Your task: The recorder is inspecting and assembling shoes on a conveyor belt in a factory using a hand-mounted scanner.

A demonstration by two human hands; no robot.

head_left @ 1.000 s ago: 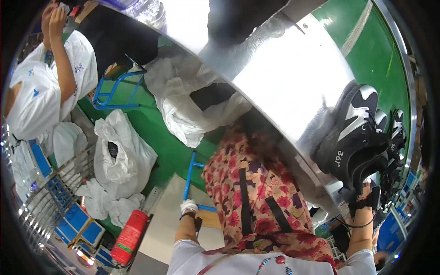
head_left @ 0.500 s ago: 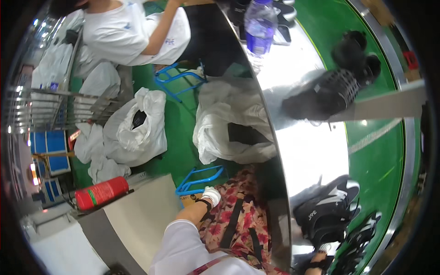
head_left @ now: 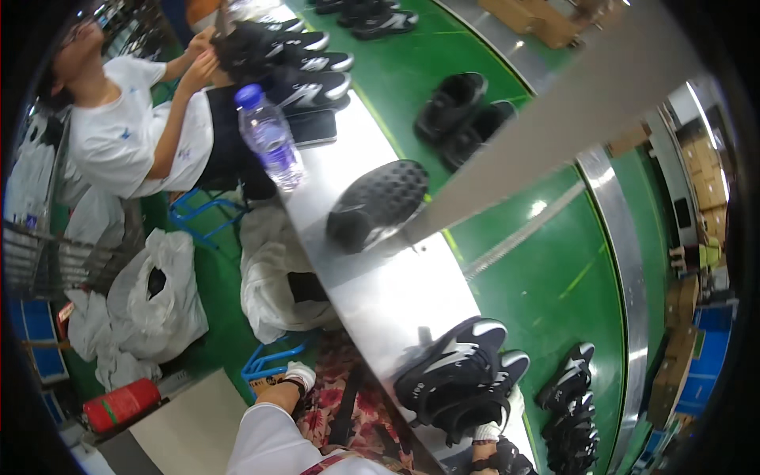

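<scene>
My left hand [head_left: 299, 374], in a white glove, rests at the floral cloth [head_left: 328, 388] over my lap, beside a blue-framed stool [head_left: 265, 368]. Its fingers are too small to make out. At the lower right, my white-gloved right hand [head_left: 488, 431] is against a pair of black sneakers [head_left: 455, 376] with white-and-black soles. The glove runs up along the far side of the pair and seems to grip it, though the shoes partly hide the fingers. Another black shoe [head_left: 376, 206] lies farther up the metal ledge [head_left: 348, 277], its studded sole showing.
A water bottle [head_left: 269, 138] and a dark phone [head_left: 313, 127] stand on the ledge near more sneakers [head_left: 317, 87]. A grey post [head_left: 538, 127] crosses above the green belt [head_left: 530, 253], which carries shoes. White sacks [head_left: 158, 277], a fire extinguisher [head_left: 123, 404] and a seated person [head_left: 127, 127] are left.
The view has swung right, so the ledge, bottle and sacks sit farther left. The sneakers by my right hand show more fully. The seated person's hands have come into view.
</scene>
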